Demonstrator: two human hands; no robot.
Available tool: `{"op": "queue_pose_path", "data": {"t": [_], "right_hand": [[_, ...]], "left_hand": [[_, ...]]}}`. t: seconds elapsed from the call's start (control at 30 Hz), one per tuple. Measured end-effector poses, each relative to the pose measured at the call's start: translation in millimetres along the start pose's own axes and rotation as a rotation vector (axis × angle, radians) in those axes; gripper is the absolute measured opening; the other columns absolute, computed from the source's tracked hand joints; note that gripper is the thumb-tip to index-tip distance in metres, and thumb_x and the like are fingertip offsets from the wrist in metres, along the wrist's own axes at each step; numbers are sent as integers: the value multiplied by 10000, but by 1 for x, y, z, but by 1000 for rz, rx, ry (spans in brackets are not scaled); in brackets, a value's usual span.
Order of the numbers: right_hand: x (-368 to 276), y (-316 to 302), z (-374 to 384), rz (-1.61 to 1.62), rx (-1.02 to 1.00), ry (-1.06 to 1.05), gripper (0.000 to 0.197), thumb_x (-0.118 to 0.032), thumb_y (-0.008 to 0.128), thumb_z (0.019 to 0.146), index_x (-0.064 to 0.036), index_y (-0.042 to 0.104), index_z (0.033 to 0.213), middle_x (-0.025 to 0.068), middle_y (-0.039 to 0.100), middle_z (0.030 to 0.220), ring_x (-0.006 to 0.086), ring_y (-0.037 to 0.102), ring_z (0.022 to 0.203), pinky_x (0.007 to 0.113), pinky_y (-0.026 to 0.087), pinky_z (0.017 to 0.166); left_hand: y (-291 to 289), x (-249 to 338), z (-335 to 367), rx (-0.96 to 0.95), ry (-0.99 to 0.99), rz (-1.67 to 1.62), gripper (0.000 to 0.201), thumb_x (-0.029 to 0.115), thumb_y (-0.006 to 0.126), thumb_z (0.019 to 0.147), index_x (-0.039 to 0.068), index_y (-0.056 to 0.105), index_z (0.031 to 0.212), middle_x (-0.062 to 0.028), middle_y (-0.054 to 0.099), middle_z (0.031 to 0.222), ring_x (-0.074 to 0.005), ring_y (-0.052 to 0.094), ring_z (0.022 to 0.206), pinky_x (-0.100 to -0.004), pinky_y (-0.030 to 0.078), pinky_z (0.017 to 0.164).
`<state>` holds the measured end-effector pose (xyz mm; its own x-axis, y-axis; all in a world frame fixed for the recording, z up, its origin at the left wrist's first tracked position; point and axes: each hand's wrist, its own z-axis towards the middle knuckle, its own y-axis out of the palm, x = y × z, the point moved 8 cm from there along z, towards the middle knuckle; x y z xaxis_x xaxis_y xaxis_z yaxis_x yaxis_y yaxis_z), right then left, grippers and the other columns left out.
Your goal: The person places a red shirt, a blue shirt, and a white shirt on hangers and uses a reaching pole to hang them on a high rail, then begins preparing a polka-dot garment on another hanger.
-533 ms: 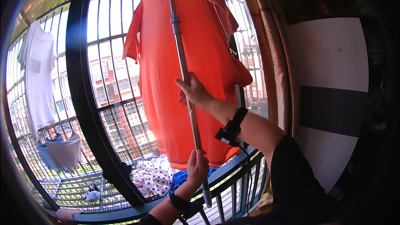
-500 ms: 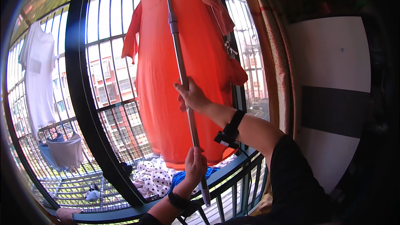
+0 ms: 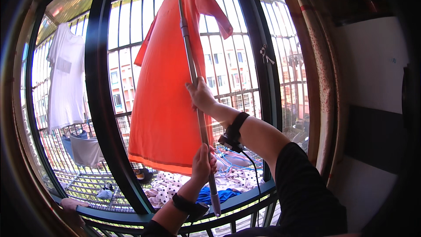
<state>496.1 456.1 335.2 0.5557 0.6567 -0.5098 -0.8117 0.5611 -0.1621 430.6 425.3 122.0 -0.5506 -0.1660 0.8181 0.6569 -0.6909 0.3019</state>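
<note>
A long grey pole point(image 3: 189, 57) rises from the lower middle to the top of the window opening. My left hand point(image 3: 203, 163) grips it low down, and my right hand point(image 3: 201, 95) grips it higher up. An orange T-shirt point(image 3: 163, 105) hangs from the pole's upper end, just outside the window, its hanger mostly hidden by the cloth. The shirt hangs turned partly sideways, one sleeve out to the right.
A dark window frame point(image 3: 97, 87) curves down at left, another upright point(image 3: 258, 61) at right. Outside, a white T-shirt point(image 3: 65, 79) hangs at left, a grey garment point(image 3: 87, 150) below it, spotted and blue cloths point(image 3: 184, 184) on the barred balcony grille. A patterned curtain point(image 3: 318, 70) is at right.
The orange shirt has swung and turned to the left, and the pole has tilted with it. Both hands keep their grip on the pole.
</note>
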Motion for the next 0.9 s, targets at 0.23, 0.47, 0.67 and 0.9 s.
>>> {"op": "queue_pose_path", "data": {"t": [0.23, 0.47, 0.67, 0.9], "right_hand": [[-12, 14, 7, 147, -82, 126, 329, -292, 506, 905, -2, 370, 982, 183, 556, 700, 263, 563, 447, 370, 464, 371], [-6, 36, 10, 225, -126, 136, 352, -282, 512, 904, 4, 349, 1030, 171, 538, 678, 249, 538, 408, 367, 455, 344], [9, 49, -18, 296, -179, 208, 357, -281, 520, 902, 4, 354, 1040, 167, 535, 692, 238, 529, 382, 359, 456, 342], [32, 72, -71, 432, -282, 294, 362, -303, 557, 882, 11, 406, 979, 160, 562, 786, 225, 606, 525, 333, 494, 408]], "left_hand": [[-13, 19, 8, 16, 9, -6, 410, 488, 331, 942, 95, 447, 925, 4, 347, 498, -79, 331, 356, -230, 297, 335], [-21, 28, -5, 23, 8, -12, 379, 469, 337, 947, 101, 426, 925, -2, 346, 514, -81, 315, 370, -233, 297, 346], [-44, 1, -25, 168, -68, -11, 344, 433, 348, 955, 103, 435, 913, 1, 359, 528, -79, 342, 379, -220, 300, 349], [-72, -27, -73, 237, 68, 358, 314, 368, 330, 972, 68, 421, 948, 6, 389, 546, -62, 377, 393, -190, 331, 369]]}}
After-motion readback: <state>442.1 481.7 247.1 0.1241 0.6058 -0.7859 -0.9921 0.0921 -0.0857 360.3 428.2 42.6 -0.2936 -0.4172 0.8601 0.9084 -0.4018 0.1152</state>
